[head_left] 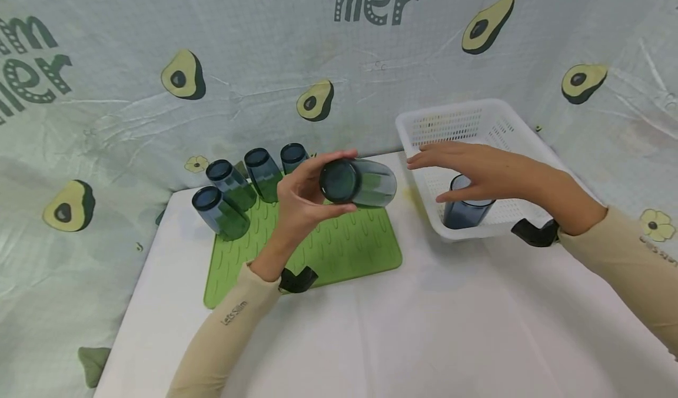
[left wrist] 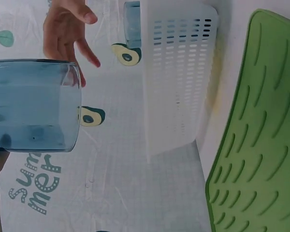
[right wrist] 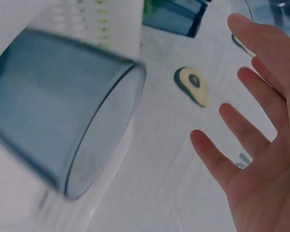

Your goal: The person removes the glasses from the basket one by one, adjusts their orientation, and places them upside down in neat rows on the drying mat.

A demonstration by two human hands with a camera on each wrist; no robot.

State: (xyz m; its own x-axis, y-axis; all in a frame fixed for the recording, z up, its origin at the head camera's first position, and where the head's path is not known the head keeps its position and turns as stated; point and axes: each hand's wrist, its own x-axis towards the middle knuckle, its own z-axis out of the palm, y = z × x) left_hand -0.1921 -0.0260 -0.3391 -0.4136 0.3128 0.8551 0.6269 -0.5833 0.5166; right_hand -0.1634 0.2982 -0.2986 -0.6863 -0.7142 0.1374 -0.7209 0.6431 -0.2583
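My left hand [head_left: 302,195] grips a blue drinking glass [head_left: 373,183] near its base. The glass lies sideways in the air over the green drying mat [head_left: 360,245], its mouth pointing right. In the left wrist view the clear blue wall of this glass [left wrist: 34,106] fills the left side. My right hand [head_left: 477,171] hovers over the white basket [head_left: 508,115] with spread fingers, touching nothing. Below it, a second blue glass [head_left: 466,212] stands mouth up in the basket's front left corner. That glass [right wrist: 63,111] looms large in the right wrist view.
Several blue glasses stand upside down along the mat's left and back edges, among them a front one [head_left: 221,214] and a back one [head_left: 263,174]. A white cloth [head_left: 424,327] covers the table. Behind rises a curtain [head_left: 254,50] with avocado prints.
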